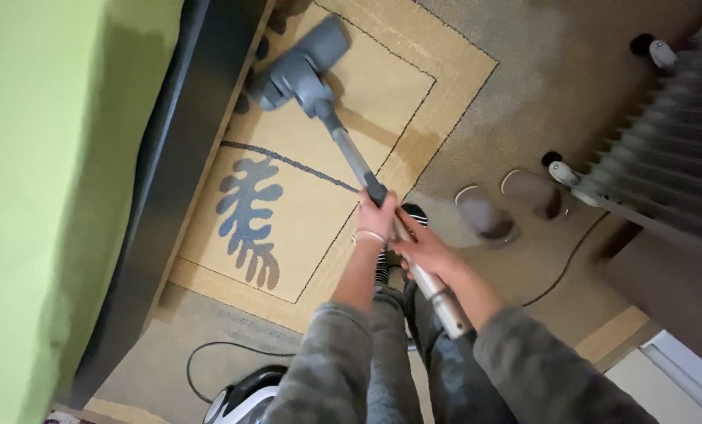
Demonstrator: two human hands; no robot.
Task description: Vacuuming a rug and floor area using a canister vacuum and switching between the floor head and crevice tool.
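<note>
Both hands grip a vacuum wand (356,161), a grey metal tube that runs up and left to a grey floor head (304,64). The head rests on a tan rug (398,86) beside the dark bed frame. My left hand (377,216) holds the tube higher up, near its black collar, with a band on the wrist. My right hand (425,251) wraps the tube lower down, close to my body. Grey sleeves cover both forearms. The vacuum body (245,396) sits on the floor at the bottom edge.
A green bedspread (45,196) and dark bed frame (158,196) fill the left. A pair of grey slippers (508,206) lies right of the rug. A white oil radiator on wheels (657,149) stands at the right. A black cable (209,349) loops over the carpet.
</note>
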